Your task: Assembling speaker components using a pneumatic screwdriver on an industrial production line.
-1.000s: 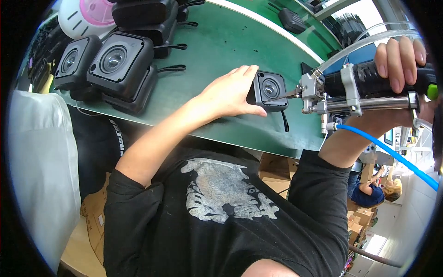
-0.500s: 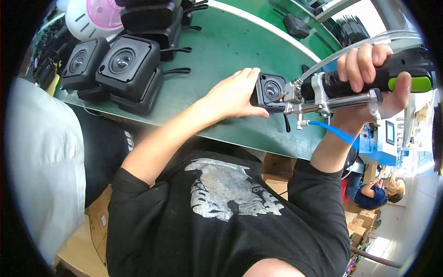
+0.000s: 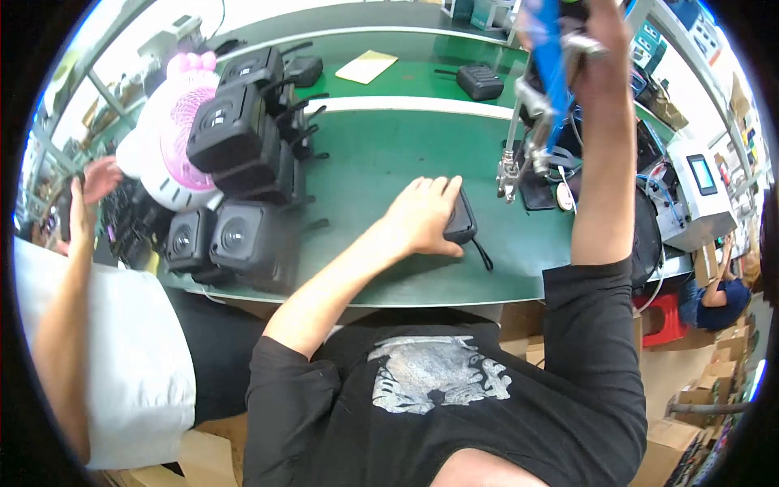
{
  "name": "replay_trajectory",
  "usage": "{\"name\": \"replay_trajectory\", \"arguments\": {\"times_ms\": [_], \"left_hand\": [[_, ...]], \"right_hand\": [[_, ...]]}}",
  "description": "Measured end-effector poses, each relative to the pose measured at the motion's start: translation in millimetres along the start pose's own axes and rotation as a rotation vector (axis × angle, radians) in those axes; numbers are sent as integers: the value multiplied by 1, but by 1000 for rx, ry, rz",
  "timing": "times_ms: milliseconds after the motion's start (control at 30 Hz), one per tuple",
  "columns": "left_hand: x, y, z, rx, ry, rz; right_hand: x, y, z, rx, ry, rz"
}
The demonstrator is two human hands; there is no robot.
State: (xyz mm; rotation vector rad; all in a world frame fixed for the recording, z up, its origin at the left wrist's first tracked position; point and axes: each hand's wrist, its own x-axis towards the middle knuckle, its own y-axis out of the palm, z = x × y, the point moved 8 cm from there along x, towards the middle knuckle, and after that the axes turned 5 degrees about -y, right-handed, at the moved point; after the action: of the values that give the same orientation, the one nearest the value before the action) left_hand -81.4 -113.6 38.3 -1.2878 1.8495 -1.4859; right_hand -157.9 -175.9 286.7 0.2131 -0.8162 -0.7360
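Observation:
On the green bench, my left hand (image 3: pixel 422 217) is closed around a small black speaker (image 3: pixel 463 223). Its fingers cover much of the speaker, and a short wrist strap lies on the bench beside it. My right hand (image 3: pixel 604 45) is raised high at the top right, smeared by motion and partly cut off by the frame edge. It grips an electric screwdriver (image 3: pixel 531 122) with a metal bracket and a blue air hose (image 3: pixel 552 69). The tool's tip hangs above the bench, apart from the speaker.
Black speakers with straps (image 3: pixel 235 138) are stacked at left, by a pink and white fan (image 3: pixel 174 134). A lone speaker (image 3: pixel 479 82) and a paper (image 3: pixel 367 66) lie at the back. A white machine (image 3: pixel 698 195) stands right. A co-worker's hand (image 3: pixel 81 195) is far left.
My right hand has lifted the screwdriver up and away from the speaker. My left hand stays on the speaker. The view has tilted up, and a co-worker's hands now show at left.

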Motion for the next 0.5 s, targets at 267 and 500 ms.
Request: {"name": "replay_trajectory", "arguments": {"times_ms": [267, 500], "left_hand": [[115, -45, 55, 45, -112, -113], [248, -50, 179, 129, -455, -317]], "right_hand": [[-16, -74, 2, -779, -235, -228], [-19, -51, -15, -682, -683, -151]]}}
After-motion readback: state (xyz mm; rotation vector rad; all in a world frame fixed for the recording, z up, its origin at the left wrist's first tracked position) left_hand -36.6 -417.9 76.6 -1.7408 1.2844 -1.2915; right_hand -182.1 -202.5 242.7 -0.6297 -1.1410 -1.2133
